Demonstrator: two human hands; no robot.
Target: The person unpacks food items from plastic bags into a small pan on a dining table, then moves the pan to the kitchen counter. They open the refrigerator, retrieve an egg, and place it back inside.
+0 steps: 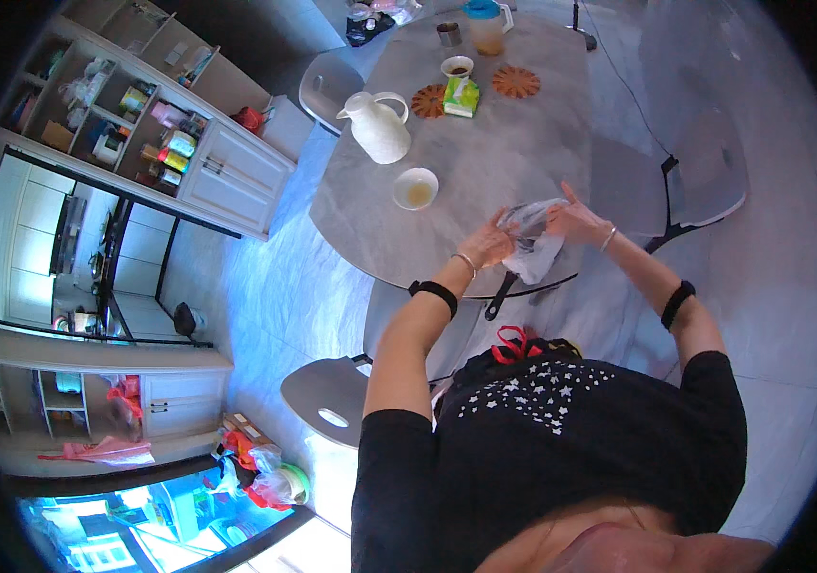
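A clear plastic bag (534, 247) is stretched between my two hands at the near edge of the grey table (351, 236). My left hand (491, 240) grips one side of its rim, and my right hand (577, 217) grips the other side, with one finger raised. Something white shows in or under the bag; I cannot tell what. A black handle (500, 297) sticks out beneath it, over the table's edge. Left of the bag stands a white bowl (416, 189) with a yellowish liquid. Behind that bowl is a white jug (378, 129).
Farther back on the table are a green tissue pack (461, 97), brown round trivets (516, 82), a small bowl (457, 66), a metal cup (448, 34) and a blue-lidded pitcher (487, 32). Grey chairs (330, 401) surround the table. A cable runs down at the right.
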